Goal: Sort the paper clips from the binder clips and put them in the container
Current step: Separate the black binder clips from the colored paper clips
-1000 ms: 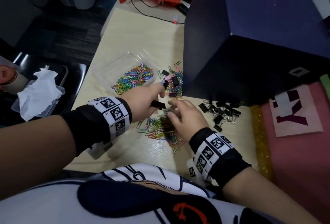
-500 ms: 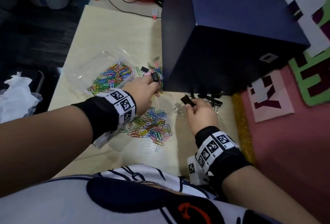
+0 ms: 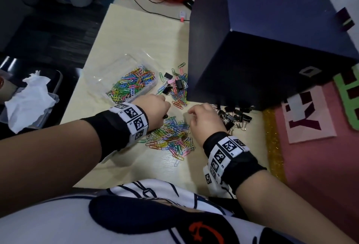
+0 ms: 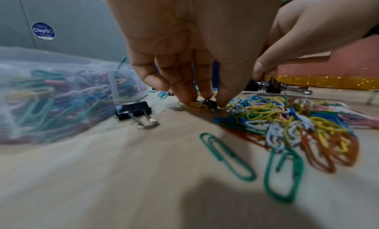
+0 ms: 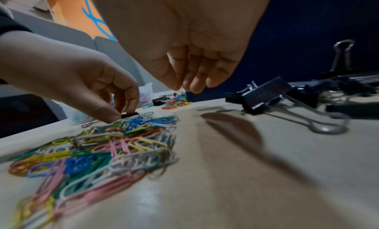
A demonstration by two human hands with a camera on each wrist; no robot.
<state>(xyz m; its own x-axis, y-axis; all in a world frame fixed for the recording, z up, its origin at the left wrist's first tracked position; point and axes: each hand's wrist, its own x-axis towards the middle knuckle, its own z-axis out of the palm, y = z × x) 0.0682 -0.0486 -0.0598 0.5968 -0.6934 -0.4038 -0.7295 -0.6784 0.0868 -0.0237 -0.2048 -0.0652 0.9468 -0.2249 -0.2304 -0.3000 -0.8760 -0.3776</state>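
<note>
Looking down from the head view, the clear container [image 3: 108,80] sits at the left of the pale table [image 3: 136,35] and already holds a good heap of coloured paper clips, so the sorting seems well under way. A loose pile of paper clips [image 3: 171,137] lies between the wrists, a smaller mixed cluster [image 3: 175,90] of paper clips and black binder clips waits just beside the dark blue box [image 3: 272,49], and a separated heap of binder clips [image 3: 236,117] lies beyond the right hand [image 3: 206,119]. From the left wrist view, the left hand [image 4: 190,54] points down with its fingertips [image 4: 184,98] closing on a small black binder clip [image 4: 210,103] at the pile's edge, touching a yellow paper clip; whether the grip is firm yet I cannot tell. Another binder clip [image 4: 133,110] lies alone near the container wall. From the right wrist view, the right hand hangs above the table with loosely bent fingers [image 5: 197,85] holding nothing, the binder clip heap just to its side. By my reckoning, the central pile and the far cluster have yet to be cleared.
</note>
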